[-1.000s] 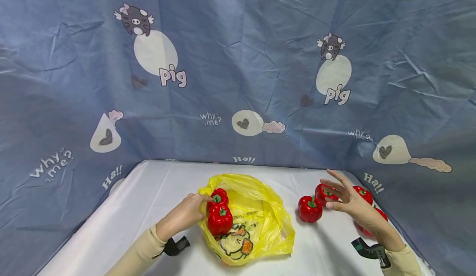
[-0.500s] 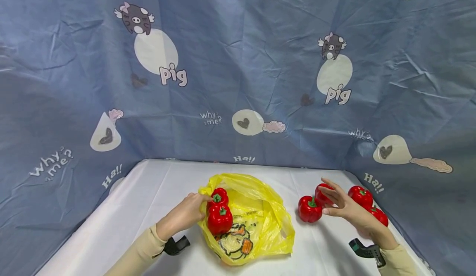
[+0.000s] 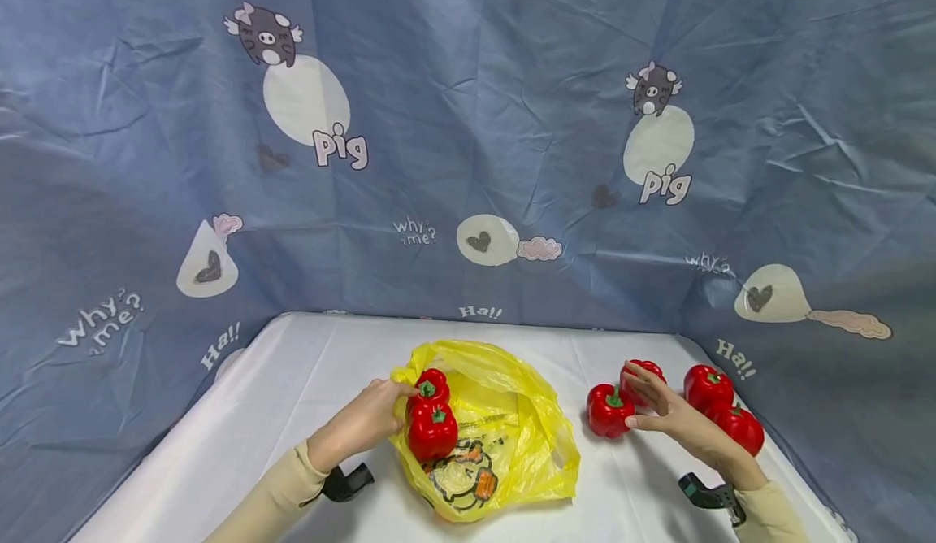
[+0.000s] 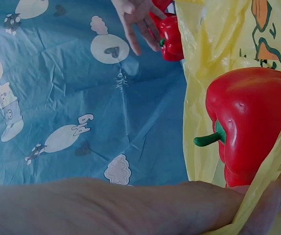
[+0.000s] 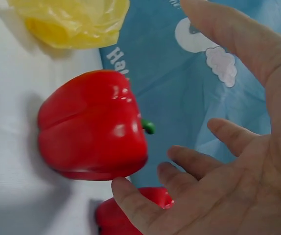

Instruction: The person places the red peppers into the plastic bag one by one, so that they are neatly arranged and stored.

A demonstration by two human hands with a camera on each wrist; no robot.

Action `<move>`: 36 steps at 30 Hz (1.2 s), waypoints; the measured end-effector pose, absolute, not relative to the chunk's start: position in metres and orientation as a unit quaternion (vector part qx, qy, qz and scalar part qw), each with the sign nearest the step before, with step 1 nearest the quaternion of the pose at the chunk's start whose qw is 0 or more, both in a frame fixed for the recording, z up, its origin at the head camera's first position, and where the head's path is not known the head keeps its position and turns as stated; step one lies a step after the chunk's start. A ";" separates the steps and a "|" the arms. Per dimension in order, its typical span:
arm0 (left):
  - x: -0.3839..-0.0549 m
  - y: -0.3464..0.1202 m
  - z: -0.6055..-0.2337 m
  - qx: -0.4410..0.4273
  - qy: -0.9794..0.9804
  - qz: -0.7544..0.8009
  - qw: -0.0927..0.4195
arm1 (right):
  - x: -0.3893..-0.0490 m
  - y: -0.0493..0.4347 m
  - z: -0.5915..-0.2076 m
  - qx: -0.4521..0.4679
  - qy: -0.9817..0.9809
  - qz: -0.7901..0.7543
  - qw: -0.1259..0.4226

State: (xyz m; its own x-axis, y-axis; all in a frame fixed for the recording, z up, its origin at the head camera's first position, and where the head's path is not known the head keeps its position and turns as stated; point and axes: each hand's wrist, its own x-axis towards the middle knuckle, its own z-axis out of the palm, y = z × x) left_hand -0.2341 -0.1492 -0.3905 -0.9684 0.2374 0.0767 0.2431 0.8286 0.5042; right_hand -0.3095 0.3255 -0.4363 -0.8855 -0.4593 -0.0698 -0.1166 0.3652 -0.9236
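Note:
In the head view my left hand grips the left edge of a yellow plastic bag that lies mouth-up on the table. Two red bell peppers, one in front and one behind, sit inside along its left side. My right hand hovers with spread fingers beside another red bell pepper, holding nothing. In the right wrist view that bell pepper rests on the table, a gap between it and the thumb. One more bell pepper stands just behind, partly hidden by my fingers.
Two further red bell peppers, one at the back and one nearer, rest near the right edge of the white-covered table. A blue patterned cloth hangs around the back and sides.
My right hand has moved left and lower, from above the right-hand peppers toward the pepper closest to the bag. The left hand and the bag have stayed in place.

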 end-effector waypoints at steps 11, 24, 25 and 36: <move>-0.234 -0.149 -0.390 -0.121 -0.955 -0.269 -0.002 | -0.313 0.319 -0.452 -0.156 0.813 -0.537 0.165; -0.235 -0.149 -0.393 -0.128 -0.954 -0.270 0.005 | -0.320 0.318 -0.472 -0.098 0.820 -0.540 0.164; -0.235 -0.149 -0.393 -0.127 -0.954 -0.271 0.003 | -0.320 0.317 -0.472 -0.093 0.821 -0.539 0.164; -0.235 -0.148 -0.392 -0.120 -0.956 -0.268 0.000 | -0.322 0.314 -0.477 -0.080 0.818 -0.548 0.157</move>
